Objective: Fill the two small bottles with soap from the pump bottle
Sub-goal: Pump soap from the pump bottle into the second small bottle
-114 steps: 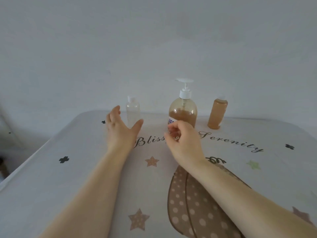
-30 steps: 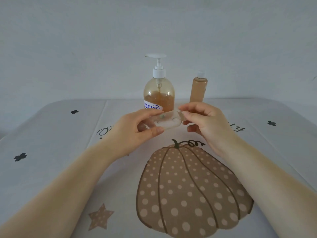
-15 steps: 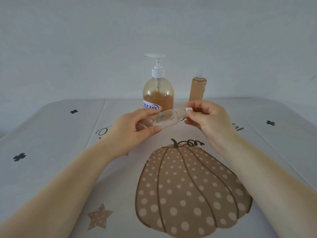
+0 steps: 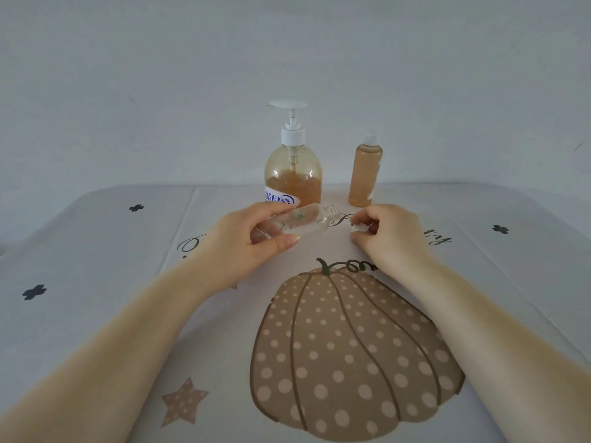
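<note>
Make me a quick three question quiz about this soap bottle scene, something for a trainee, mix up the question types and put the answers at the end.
1. True or false: the clear small bottle in the left hand has its cap on.
2. Multiple choice: where is the white cap? A) on the pump bottle B) pinched in the right hand C) lying on the pumpkin print
3. Fill in: the small bottle already holding amber soap stands to the ____ of the pump bottle.

Key: 1 false, its threaded neck is bare; 2 B; 3 right.
</note>
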